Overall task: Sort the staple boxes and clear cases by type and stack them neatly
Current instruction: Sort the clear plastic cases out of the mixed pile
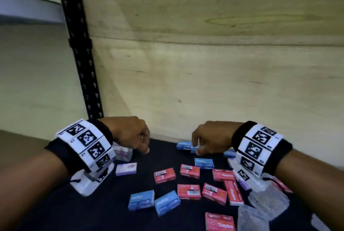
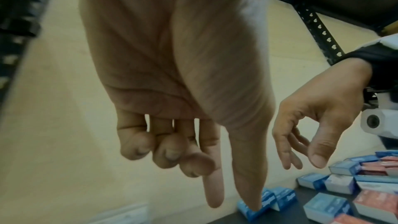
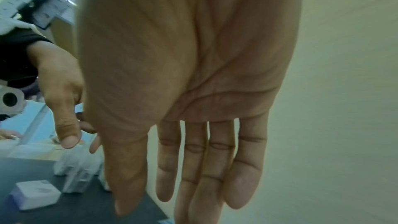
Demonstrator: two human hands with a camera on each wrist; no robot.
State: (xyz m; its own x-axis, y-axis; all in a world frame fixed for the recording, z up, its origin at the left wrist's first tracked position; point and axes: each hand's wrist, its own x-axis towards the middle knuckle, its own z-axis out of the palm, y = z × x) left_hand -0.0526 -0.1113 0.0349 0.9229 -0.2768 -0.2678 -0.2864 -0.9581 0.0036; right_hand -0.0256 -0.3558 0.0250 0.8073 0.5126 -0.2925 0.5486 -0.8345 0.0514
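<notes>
Small staple boxes lie scattered on the dark shelf mat (image 1: 111, 202): several red ones (image 1: 164, 174), blue ones at the front (image 1: 141, 200) and back (image 1: 184, 145), and a purple one (image 1: 126, 169). A clear case (image 1: 123, 153) stands just behind my left wrist. My left hand (image 1: 144, 147) hangs above the mat holding nothing, index finger and thumb pointing down, the other fingers curled (image 2: 172, 156). My right hand (image 1: 196, 148) hovers over the back blue boxes (image 2: 342, 167) with straight, loose fingers (image 3: 193, 185) and nothing in it.
More clear cases (image 1: 268, 199) lie at the front right under my right forearm. A plywood back wall (image 1: 204, 63) closes the shelf. A black perforated upright (image 1: 78, 44) stands at the left. A red box (image 1: 219, 221) sits at the near edge.
</notes>
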